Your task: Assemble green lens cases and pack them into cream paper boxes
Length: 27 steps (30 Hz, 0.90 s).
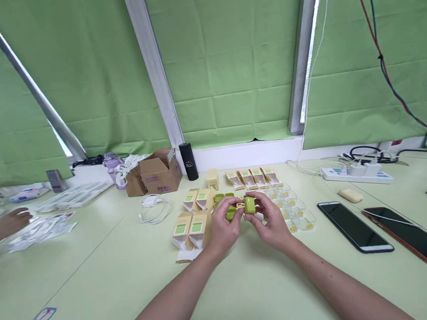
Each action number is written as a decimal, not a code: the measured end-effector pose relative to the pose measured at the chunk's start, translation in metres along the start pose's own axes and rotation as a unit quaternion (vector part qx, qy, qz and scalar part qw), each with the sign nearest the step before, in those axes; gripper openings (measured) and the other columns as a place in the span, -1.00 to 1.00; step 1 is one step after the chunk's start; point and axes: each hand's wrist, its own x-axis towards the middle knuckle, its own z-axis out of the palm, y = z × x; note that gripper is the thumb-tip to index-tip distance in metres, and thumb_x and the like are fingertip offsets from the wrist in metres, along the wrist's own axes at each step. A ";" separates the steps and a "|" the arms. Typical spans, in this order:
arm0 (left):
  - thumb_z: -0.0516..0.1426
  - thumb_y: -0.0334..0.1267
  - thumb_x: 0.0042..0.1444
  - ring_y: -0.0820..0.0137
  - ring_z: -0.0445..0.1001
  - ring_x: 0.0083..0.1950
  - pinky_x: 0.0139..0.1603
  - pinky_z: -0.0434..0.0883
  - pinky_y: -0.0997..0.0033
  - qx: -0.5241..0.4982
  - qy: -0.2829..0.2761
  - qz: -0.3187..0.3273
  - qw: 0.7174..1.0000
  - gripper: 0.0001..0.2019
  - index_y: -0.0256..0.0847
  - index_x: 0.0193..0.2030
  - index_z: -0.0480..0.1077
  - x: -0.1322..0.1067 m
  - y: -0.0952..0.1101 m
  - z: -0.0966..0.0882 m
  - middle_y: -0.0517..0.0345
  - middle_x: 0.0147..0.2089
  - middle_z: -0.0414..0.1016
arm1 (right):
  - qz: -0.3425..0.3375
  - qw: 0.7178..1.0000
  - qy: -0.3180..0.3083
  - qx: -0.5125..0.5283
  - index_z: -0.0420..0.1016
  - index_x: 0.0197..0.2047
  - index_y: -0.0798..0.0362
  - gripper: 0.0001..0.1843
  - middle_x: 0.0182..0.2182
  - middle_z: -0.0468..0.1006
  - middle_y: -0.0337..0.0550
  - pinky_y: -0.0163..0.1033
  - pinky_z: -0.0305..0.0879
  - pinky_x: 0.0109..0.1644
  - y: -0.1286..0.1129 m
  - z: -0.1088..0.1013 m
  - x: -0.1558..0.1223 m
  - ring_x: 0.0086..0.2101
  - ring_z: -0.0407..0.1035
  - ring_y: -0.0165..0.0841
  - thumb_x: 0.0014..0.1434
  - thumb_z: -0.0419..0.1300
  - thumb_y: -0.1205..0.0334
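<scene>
My right hand [269, 221] is closed on a small, rounded, glossy green case [249, 205] above the table's middle. A short pale-yellow loop [240, 205] sticks out from the case's left side, pinched between the fingertips of my left hand [224, 224]. Behind and below my hands lie more green cases [223, 197], partly hidden. Left of them, open cardboard boxes with green labels [197, 227] lie in rows. On the right, by my right hand, stand several see-through plastic holders [296, 211] with yellow bits inside.
More small boxes [253, 178] line the back, near a black bottle [188, 161] and a brown carton [160, 172]. Phones [355, 226], a power strip [357, 175] and loose cables lie right. At far left, another person's hand [11, 223] is over plastic bags [42, 230].
</scene>
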 end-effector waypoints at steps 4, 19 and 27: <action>0.24 -0.20 0.34 0.23 0.57 0.01 0.06 0.53 0.22 0.000 0.009 0.001 1.000 -0.89 -0.15 -0.09 0.53 0.000 -0.001 0.000 0.00 -0.06 0.58 | -0.004 1.000 0.001 0.000 0.36 0.28 -0.12 -0.54 0.11 0.51 0.00 0.00 0.61 0.00 0.002 0.000 -0.001 -0.05 0.49 -0.18 0.35 0.24 0.22; 0.23 -0.32 0.28 0.29 0.58 -0.12 -0.06 0.51 0.28 0.010 0.020 -0.002 1.000 -0.97 -0.16 -0.21 0.53 0.000 -0.006 0.001 0.09 -0.20 0.60 | -0.029 0.999 -0.006 -0.016 0.43 0.26 -0.13 -0.55 0.10 0.53 0.00 -0.08 0.59 -0.14 0.000 -0.001 0.000 -0.12 0.50 -0.21 0.32 0.25 0.25; 0.25 -0.32 0.25 0.28 0.60 -0.13 -0.04 0.54 0.25 0.006 0.025 -0.015 1.000 -0.97 -0.15 -0.22 0.56 -0.001 -0.010 0.001 0.08 -0.20 0.63 | -0.029 0.999 -0.014 -0.015 0.44 0.26 -0.14 -0.55 0.09 0.53 0.00 -0.07 0.61 -0.14 0.005 -0.002 -0.001 -0.12 0.50 -0.21 0.31 0.25 0.26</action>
